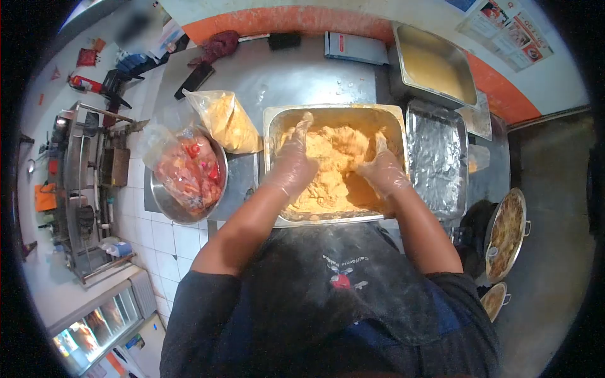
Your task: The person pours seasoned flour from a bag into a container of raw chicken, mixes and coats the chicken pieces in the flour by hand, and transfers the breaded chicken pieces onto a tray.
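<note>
A deep metal pan (272, 135) of orange-yellow breading flour (324, 189) stands before me. Lumpy pieces coated in the flour (345, 142) lie toward its back; what is under the coating cannot be made out. My left hand (296, 160), in a clear plastic glove, is at the left side of the pan with fingers stretched out, touching the flour. On the right side, my right hand (382, 169), gloved the same way, has its fingers apart beside the coated pieces. Some fingertips are dusted or hidden by flour.
Left of the pan are an open bag of yellow flour (230, 123) and a steel bowl (165, 205) holding bagged raw meat (189, 170). A foil-lined tray (436, 157) and a deep pan of yellowish liquid (438, 69) stand right. Large cooking pans (506, 236) sit lower right.
</note>
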{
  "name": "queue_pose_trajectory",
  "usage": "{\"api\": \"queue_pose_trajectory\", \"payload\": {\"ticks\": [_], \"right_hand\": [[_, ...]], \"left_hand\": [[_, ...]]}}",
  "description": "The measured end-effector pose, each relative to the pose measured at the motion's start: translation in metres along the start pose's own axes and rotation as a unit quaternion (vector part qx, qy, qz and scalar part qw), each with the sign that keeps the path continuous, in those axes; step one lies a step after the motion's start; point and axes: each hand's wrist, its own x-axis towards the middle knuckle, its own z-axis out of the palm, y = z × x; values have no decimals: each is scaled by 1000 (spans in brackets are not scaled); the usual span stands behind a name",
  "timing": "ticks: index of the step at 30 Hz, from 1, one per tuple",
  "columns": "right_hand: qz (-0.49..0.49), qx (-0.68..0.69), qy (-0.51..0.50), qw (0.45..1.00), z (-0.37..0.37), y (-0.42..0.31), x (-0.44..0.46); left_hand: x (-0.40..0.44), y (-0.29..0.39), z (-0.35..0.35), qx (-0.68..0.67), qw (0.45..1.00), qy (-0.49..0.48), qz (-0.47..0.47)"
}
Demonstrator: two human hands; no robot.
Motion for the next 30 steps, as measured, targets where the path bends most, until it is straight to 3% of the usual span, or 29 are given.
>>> {"api": "queue_pose_trajectory", "payload": {"ticks": [1,2,3,4,5,6,8,12,15,17,18,20,21,22,23,24,25,26,28,30], "right_hand": [[39,-92,-49,994,-5,-6,-5],[39,-92,-49,994,-11,-18,-13],[-52,-301,-225,925,-14,-31,-21],[-86,-402,-307,858,-7,-23,-19],[-136,-481,-382,777,0,-16,-17],[-161,-417,-391,804,26,21,2],[-185,-351,-397,828,38,28,7],[-66,-280,-359,888,33,-12,-7],[-7,-175,-342,923,7,-36,-22],[18,-116,-340,933,7,-19,-14],[2,76,-319,945,24,26,7],[-7,269,-286,920,24,38,11],[-10,279,-229,933,4,10,-4],[-14,286,-171,943,-8,-7,-8],[-17,284,-170,943,-9,-9,-1],[-47,25,-81,995,-9,-10,8],[-75,-235,18,969,-8,-11,17],[-76,-234,21,969,-4,-17,24],[16,-273,-60,960,10,-24,35],[-18,-254,-25,967,29,-3,55]], "left_hand": [[-6,5,1,101,994,29,31],[-13,9,2,203,976,64,55],[-27,35,-3,283,956,-63,-34],[-36,50,-4,354,908,-190,-121],[-35,36,10,370,890,-236,-126],[-32,25,19,370,889,-238,-126],[-25,11,30,318,894,-270,-160],[-23,9,25,319,894,-294,-114],[-28,23,15,205,926,-293,-120],[-31,19,10,67,964,-252,-56],[-32,18,8,20,970,-239,-34],[-36,21,3,-118,988,-83,-60],[-34,26,-7,-7,996,-73,-57],[-28,33,-11,-7,996,-74,-57],[-20,41,-15,165,984,-57,-46],[-15,46,-16,335,941,-38,-35],[-8,41,-6,420,907,17,3],[2,37,0,421,907,19,6],[16,47,1,451,889,-54,-60],[24,41,1,420,903,-62,-65]]}}
